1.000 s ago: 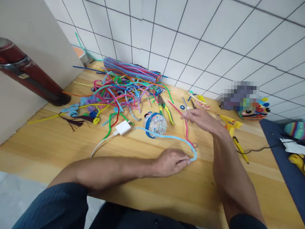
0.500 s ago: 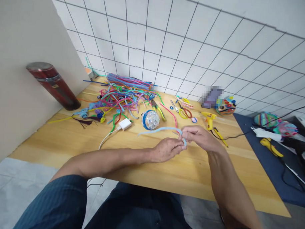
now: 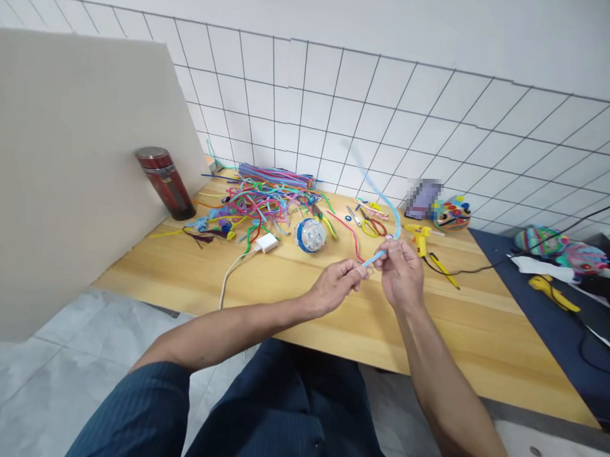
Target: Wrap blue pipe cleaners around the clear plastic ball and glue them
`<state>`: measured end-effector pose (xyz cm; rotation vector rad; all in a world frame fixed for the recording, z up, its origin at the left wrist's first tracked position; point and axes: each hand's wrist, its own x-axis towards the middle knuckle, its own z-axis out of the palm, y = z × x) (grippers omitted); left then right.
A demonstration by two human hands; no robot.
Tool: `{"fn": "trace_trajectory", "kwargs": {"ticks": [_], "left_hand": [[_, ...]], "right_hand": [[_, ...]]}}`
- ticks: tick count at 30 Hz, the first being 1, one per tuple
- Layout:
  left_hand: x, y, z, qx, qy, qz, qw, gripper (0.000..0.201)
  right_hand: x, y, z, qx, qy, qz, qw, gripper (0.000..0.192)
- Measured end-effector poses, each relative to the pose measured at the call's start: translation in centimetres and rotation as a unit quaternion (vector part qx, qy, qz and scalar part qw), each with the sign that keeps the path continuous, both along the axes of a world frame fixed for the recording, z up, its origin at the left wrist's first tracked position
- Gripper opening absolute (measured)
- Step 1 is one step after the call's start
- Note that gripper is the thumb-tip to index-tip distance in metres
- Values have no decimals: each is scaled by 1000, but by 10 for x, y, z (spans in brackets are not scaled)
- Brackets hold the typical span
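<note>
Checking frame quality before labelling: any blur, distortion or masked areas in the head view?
Head view: even soft light, no glare; wide-angle bend curves the wall tiles; the light blue pipe cleaner smears with motion blur above the right hand; left hand fairly sharp; one pixelated patch by the wall.

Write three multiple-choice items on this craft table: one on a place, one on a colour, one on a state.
1. Where does the red flask stand?
A. at the table's far left, by the beige board
B. beside the glue gun
C. on the blue mat

2. What colour is the pipe cleaner that the hands hold?
A. red
B. light blue
C. green

3. How is that pipe cleaner held?
A. flat on the table
B. pinched by both hands, its free end curving up
C. coiled round the ball

Answers:
1 A, it stands against the board.
2 B, the strand is pale blue.
3 B, the left hand and right hand pinch its lower end above the wooden table.
</note>
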<state>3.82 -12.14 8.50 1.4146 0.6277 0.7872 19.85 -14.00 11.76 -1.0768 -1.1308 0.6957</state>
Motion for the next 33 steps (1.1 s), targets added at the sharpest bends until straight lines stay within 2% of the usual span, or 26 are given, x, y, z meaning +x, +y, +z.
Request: {"fn": "trace_trajectory", "kwargs": {"ticks": [4, 7, 13, 18, 21, 24, 26, 29, 31, 33], "left_hand": [[-16, -11, 2, 85, 62, 36, 994, 28], [-30, -19, 6, 140, 92, 40, 985, 26], [-51, -26, 14, 229, 139, 36, 963, 28], [-65, -29, 12, 263, 175, 54, 947, 24], [-70, -26, 11, 270, 191, 72, 941, 25], [-70, -10, 14, 273, 200, 83, 937, 31], [-69, 10, 17, 283, 198, 90, 934, 33], [-68, 51, 17, 343, 177, 158, 909, 27], [-68, 81, 12, 388, 169, 215, 880, 52], [-70, 108, 3, 394, 181, 225, 872, 82]], "right_hand": [[-3, -15, -2, -25, 0, 55, 998, 44], [-8, -21, -7, -48, -9, 95, 994, 44], [-18, -32, -11, -106, -105, 177, 973, 42], [-27, -36, -4, -118, -158, 186, 962, 45], [-35, -33, 0, -105, -198, 164, 961, 46], [-37, -18, 6, -85, -223, 133, 962, 46], [-33, 1, 10, -75, -227, 124, 963, 48], [-20, 40, 12, -66, -212, 108, 969, 51], [-10, 67, 10, -69, -194, 102, 973, 51], [-1, 91, 5, -77, -178, 108, 975, 50]]}}
